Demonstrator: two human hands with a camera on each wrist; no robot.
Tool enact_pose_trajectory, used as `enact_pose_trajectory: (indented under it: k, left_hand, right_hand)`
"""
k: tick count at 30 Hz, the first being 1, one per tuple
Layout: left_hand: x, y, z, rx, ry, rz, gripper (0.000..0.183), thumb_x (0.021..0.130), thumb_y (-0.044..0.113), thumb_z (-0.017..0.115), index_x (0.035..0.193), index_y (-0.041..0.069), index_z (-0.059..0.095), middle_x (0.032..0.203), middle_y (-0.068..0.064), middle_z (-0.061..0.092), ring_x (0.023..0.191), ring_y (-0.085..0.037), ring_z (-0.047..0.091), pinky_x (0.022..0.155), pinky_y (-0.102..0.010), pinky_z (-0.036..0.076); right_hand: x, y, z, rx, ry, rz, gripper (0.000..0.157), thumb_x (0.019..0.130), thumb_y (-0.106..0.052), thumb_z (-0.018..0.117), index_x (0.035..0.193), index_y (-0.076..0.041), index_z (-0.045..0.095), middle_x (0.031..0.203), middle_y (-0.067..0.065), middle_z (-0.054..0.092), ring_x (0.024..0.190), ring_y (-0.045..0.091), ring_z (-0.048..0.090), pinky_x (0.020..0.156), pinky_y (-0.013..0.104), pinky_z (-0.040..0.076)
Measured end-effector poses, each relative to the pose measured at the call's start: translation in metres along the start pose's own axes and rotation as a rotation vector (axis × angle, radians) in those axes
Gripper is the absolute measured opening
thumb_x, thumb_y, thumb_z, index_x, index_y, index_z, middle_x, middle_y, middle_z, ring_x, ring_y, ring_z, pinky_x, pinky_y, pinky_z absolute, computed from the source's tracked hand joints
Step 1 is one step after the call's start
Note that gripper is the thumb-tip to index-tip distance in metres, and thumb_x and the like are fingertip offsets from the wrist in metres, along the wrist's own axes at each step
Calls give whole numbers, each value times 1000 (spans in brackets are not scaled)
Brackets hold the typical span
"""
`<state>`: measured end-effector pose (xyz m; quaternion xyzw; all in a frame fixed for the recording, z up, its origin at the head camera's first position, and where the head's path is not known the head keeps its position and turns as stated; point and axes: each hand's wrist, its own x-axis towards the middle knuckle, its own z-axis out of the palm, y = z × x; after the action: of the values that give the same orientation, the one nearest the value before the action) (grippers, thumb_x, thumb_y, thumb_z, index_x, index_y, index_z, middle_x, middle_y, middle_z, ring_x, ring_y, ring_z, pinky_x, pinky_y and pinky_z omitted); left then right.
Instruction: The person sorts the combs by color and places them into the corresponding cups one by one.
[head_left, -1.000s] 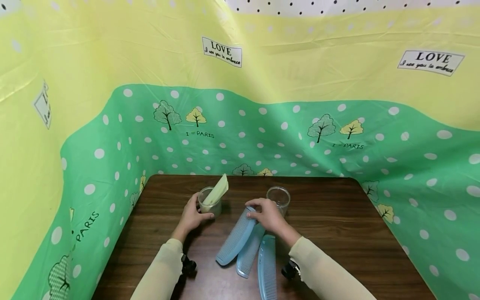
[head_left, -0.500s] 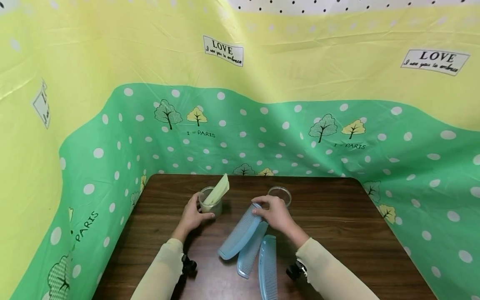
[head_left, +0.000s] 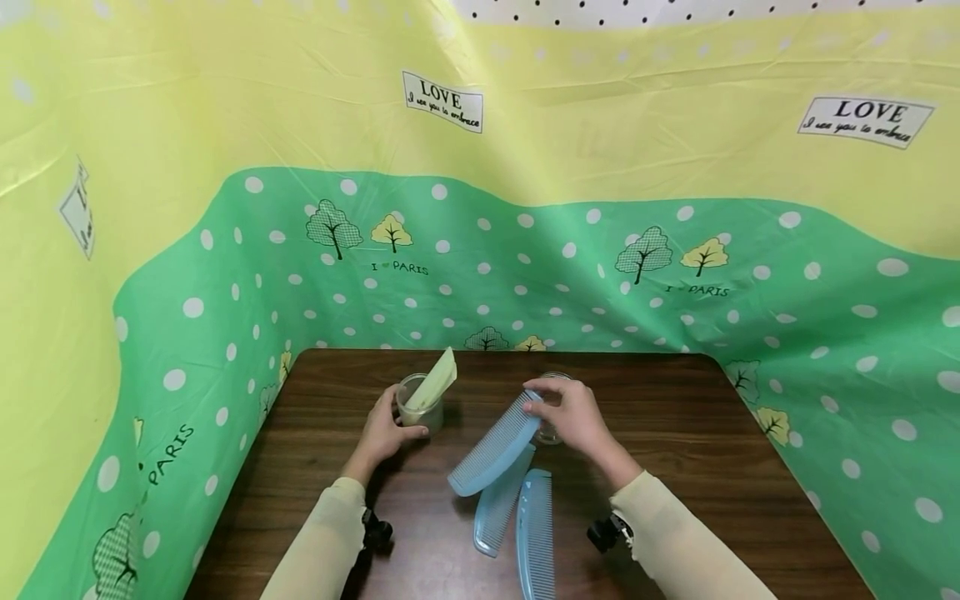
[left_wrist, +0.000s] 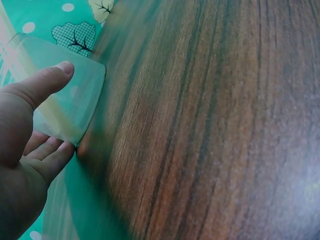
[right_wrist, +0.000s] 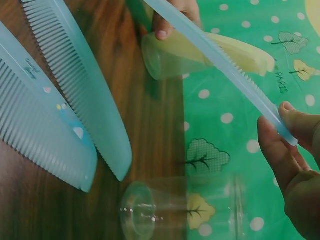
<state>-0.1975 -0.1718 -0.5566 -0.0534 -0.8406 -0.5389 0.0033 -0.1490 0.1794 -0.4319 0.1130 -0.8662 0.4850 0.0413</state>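
My left hand (head_left: 381, 432) grips a clear cup (head_left: 429, 422) standing on the table, thumb on the near side. From that cup leans a long pale yellow item (head_left: 438, 382); its exact kind is hard to tell. My right hand (head_left: 576, 414) pinches a light blue comb (head_left: 491, 454) by its upper end, between thumb and fingers, as the right wrist view confirms. The comb slants down to the left, raised above another blue comb (head_left: 501, 510). A third blue comb (head_left: 535, 533) lies nearer the front. Behind the right hand, partly hidden, stands a second clear cup (right_wrist: 142, 212).
The dark wood table (head_left: 675, 467) is backed by a green and yellow printed curtain (head_left: 480, 242), which hangs along the sides too. A black wrist camera (head_left: 377, 532) sits at the left sleeve, another (head_left: 602, 533) at the right.
My right hand has lifted the blue comb and moved it up and to the right, towards the second cup. The left hand and its cup have stayed in place.
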Motion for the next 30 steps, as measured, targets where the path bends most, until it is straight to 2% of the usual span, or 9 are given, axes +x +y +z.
enact_pose_trajectory:
  k: [2, 7, 13, 19, 23, 30]
  left_hand:
    - [0, 1, 0, -4, -1, -4, 97, 72, 11, 95, 152, 7, 40, 151, -19, 46, 137, -35, 49, 105, -48, 53]
    - [0, 2, 0, 0, -4, 1, 97, 72, 11, 95, 152, 6, 40, 151, -19, 46, 137, -36, 49, 104, -48, 53]
    - [0, 3, -1, -2, -6, 0, 98, 72, 12, 95, 152, 6, 40, 152, -19, 46, 138, -36, 49, 105, -48, 53]
    - [-1, 3, -1, -2, -2, -5, 98, 71, 12, 95, 152, 7, 40, 152, -18, 46, 138, -35, 49, 105, -48, 53]
    - [-1, 3, -1, -1, -2, -4, 99, 72, 12, 95, 153, 7, 39, 152, -19, 46, 138, -36, 49, 105, -49, 53]
    - [-2, 4, 0, 2, -5, -8, 99, 73, 12, 95, 154, 7, 38, 153, -19, 44, 139, -37, 48, 106, -49, 52]
  right_hand:
    - [0, 0, -6, 12, 6, 0, 31, 88, -10, 81, 118, -10, 76, 113, 13, 72, 73, 14, 70, 62, 40, 63]
    - [0, 1, -19, 29, 30, 3, 32, 88, -10, 81, 120, -9, 76, 110, 14, 71, 72, 18, 71, 59, 31, 62]
    - [-1, 0, -33, 24, 61, -10, 32, 89, -10, 81, 120, -6, 76, 106, 15, 70, 71, 24, 71, 59, 35, 62]
    - [-2, -1, -46, 57, 89, 7, 33, 89, -8, 81, 121, -7, 75, 111, 18, 71, 76, 16, 73, 63, 37, 64]
    - [-4, -1, -56, 61, 114, 15, 33, 90, -9, 80, 123, -7, 74, 115, 19, 70, 77, 17, 74, 64, 38, 64]
    - [-5, 3, -72, 25, 161, 7, 34, 92, -12, 79, 124, -6, 74, 111, 21, 69, 71, 22, 74, 60, 31, 62]
